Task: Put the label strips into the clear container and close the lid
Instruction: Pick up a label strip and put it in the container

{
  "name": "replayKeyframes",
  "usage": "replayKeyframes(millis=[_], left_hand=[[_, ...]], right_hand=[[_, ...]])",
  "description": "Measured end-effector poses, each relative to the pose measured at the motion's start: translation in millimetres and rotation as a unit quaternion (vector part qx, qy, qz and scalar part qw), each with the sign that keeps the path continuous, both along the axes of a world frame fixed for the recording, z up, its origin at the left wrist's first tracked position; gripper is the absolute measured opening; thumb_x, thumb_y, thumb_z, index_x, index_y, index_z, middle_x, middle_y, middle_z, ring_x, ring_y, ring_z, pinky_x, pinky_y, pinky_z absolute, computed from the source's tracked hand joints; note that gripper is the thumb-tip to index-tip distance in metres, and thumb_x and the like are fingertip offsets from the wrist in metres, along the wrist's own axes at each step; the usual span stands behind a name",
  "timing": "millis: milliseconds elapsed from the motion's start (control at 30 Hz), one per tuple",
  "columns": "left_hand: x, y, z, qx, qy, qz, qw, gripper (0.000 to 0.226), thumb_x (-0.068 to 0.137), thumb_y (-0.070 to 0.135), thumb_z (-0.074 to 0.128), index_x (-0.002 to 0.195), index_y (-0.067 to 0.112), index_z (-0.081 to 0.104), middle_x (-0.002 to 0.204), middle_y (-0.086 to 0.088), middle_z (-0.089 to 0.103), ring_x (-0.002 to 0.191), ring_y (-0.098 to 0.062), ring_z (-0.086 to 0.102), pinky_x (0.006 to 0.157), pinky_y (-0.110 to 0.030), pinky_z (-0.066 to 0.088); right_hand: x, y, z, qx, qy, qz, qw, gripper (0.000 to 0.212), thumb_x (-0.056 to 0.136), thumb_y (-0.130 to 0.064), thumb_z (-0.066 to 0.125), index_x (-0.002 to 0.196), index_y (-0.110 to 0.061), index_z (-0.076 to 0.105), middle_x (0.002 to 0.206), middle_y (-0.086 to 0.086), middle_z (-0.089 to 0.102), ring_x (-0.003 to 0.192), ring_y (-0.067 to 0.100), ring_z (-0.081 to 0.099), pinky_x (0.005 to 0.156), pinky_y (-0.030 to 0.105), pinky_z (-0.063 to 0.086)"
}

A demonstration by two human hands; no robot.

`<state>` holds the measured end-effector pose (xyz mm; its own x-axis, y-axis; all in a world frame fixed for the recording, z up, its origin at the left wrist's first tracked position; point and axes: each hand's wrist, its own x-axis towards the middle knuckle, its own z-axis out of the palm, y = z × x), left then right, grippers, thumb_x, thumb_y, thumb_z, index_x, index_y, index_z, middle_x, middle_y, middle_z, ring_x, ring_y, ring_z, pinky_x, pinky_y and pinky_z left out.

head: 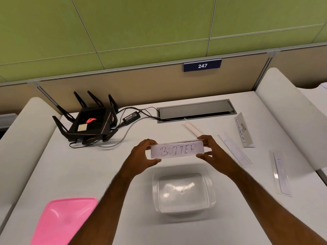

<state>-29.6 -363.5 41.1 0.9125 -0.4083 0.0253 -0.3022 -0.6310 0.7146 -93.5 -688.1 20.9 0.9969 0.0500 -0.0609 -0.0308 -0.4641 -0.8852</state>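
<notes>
I hold a white label strip (177, 149) reading "BUTTER" in the air between both hands. My left hand (141, 154) pinches its left end and my right hand (210, 151) pinches its right end. Just below it on the desk stands the clear container (210, 202), open and with nothing in it. The pink lid (62, 221) lies flat at the front left. Several more label strips lie on the desk to the right: one (192, 129) behind my right hand, one (236, 151), one (244, 130) with handwriting, and one (281, 174) near the right edge.
A black router (90, 123) with antennas and its power adapter (131, 117) and cables sit at the back left. A grey cable hatch (196, 110) is set into the desk at the back. White rounded dividers (290, 110) flank the desk on both sides.
</notes>
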Motion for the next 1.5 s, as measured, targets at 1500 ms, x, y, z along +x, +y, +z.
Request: replayKeyframes(millis=[1500], left_hand=[[-71, -29, -62, 0.251, -0.065, -0.037, 0.965, 0.013, 0.084, 0.031, 0.075, 0.087, 0.02, 0.07, 0.09, 0.009, 0.063, 0.083, -0.019, 0.032, 0.076, -0.026, 0.028]], right_hand=[[-46, 16, -50, -0.508, -0.082, 0.164, 0.842, 0.031, 0.06, -0.011, 0.086, 0.082, -0.024, 0.069, 0.073, -0.006, 0.059, 0.072, 0.019, 0.058, 0.068, 0.036, 0.02]])
